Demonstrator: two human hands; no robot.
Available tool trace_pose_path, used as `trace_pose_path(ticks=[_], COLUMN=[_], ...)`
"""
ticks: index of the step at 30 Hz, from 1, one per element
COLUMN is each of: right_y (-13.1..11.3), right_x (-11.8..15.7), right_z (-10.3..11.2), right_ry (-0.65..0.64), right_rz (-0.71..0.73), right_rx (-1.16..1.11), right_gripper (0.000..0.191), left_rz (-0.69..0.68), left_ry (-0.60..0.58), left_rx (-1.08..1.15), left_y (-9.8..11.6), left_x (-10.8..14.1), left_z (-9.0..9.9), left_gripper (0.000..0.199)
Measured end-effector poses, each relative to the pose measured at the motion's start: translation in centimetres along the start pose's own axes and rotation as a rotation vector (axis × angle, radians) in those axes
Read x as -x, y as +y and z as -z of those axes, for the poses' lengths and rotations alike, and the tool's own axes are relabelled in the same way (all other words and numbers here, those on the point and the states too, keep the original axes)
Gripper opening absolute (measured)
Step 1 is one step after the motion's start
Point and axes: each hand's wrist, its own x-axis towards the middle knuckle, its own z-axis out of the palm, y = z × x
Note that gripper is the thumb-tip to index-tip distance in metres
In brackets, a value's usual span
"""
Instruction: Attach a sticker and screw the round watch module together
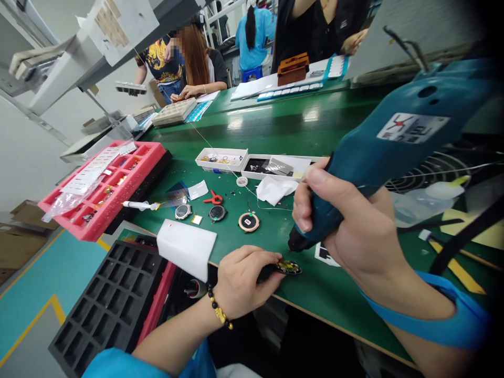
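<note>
My left hand (250, 275) pinches a small round watch part (289, 267) at the near edge of the green bench, its inner face turned up. In my right hand (354, 220) is a teal electric screwdriver (366, 142), fingers wrapped round its body. The black tip of the screwdriver points down just above the watch part; whether it touches cannot be told. Beyond my left hand lie a rose-gold watch case (249, 222), a dark watch case (217, 213) and a silver watch case (183, 211). A red plastic clamp (213, 198) is near them.
A pink compartment tray (90, 226) stands at the left, with a black foam tray (103, 310) below it. White part boxes (221, 159) and a crumpled white cloth (275, 190) sit farther back. White foam (186, 247) overhangs the edge. Other people work across the bench.
</note>
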Motion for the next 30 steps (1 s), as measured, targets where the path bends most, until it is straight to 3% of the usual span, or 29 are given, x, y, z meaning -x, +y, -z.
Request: trace_pose_path(ticks=[13, 18, 23, 30], right_y=[-0.1, 0.0, 0.0, -1.1], right_x=[0.0, 0.1, -0.1, -0.3], right_z=[0.0, 0.0, -0.1, 0.2], right_ry=[-0.008, -0.011, -0.029, -0.012], right_rz=[0.011, -0.003, 0.023, 0.100], right_rx=[0.001, -0.039, -0.054, -0.088], right_gripper=[0.028, 0.016, 0.018, 0.020], left_rz=[0.024, -0.016, -0.061, -0.053], left_ry=[-0.003, -0.054, -0.068, -0.085], left_rx=[-0.049, -0.057, -0.052, -0.059], left_y=[0.2, 0.2, -0.2, 0.0], left_x=[-0.2, -0.3, -0.2, -0.1], left_z=[0.2, 0.5, 0.7, 0.5], left_gripper=[0.024, 0.034, 0.052, 0.050])
